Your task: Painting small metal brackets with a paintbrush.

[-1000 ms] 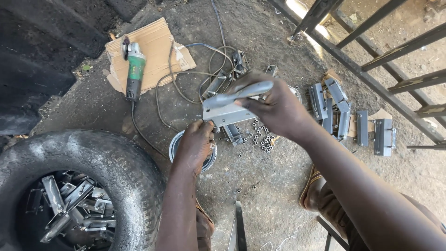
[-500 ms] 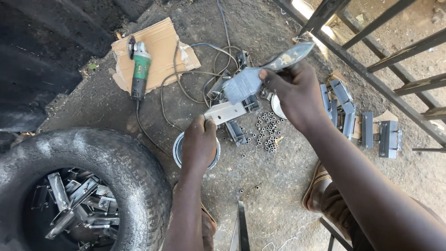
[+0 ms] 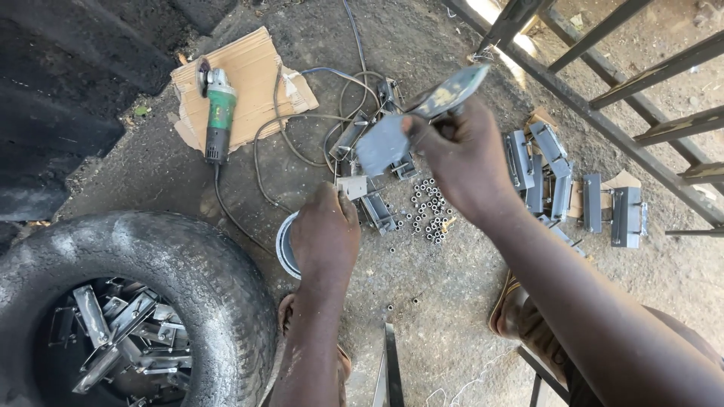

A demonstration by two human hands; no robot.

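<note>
- Two hands in view, both the wearer's, over bare dirt ground.
- right hand: fingers closed around the handle end of a flat grey metal blade tool; the blade runs up and out past the fingers on the thumb side, tilted, tip toward the railing; a wider grey part of it sits just left of the knuckles.
- left hand: fingers curled down, tips pinching a small grey metal bracket at its near edge; bracket pokes out just beyond the fingertips, low over the ground.
- Bracket lies below and left of the blade tool, apart from it, not touching.
- Under the left palm: a round white-rimmed tin, mostly hidden by the hand; cannot tell whether the hand touches it.
- Just right of the left fingers: a scatter of small metal nuts on the ground, between the two hands.
- Beyond the fingers: more grey brackets and a tangled cable.
- Further left: green angle grinder lying on a cardboard sheet.
- Right side: row of finished metal pieces laid beside a dark metal railing.
- Lower left: old tyre, its hollow filled with metal pieces.
</note>
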